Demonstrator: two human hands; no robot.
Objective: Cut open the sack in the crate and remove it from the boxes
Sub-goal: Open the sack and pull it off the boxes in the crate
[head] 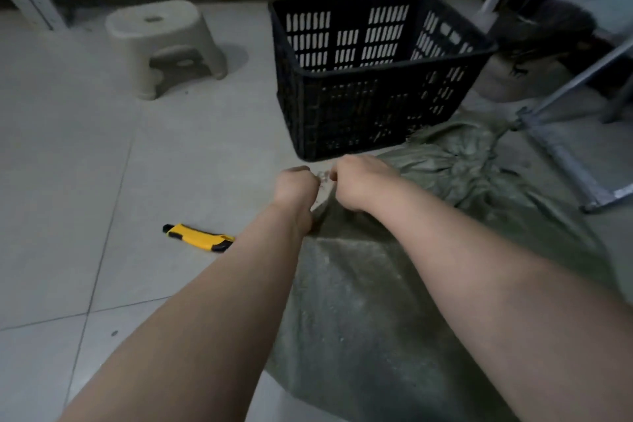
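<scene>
Tiled floor [85, 164] lies bare to the left and ahead, bounded by the black slatted crate [376, 79] just beyond the hands, a plastic stool [164, 41] further left, and metal ladder legs [565, 161] on the right. The green woven sack [394, 284] lies on the floor, out of the crate, its long axis running from the near bottom edge up toward the crate's right corner. Left hand [294, 187] and right hand [359, 181] are both clenched on the sack's bunched edge, close together. A yellow utility knife [198, 237] lies left of the forearm, its end hidden behind it. Fingers and the sack's contents cannot be made out
</scene>
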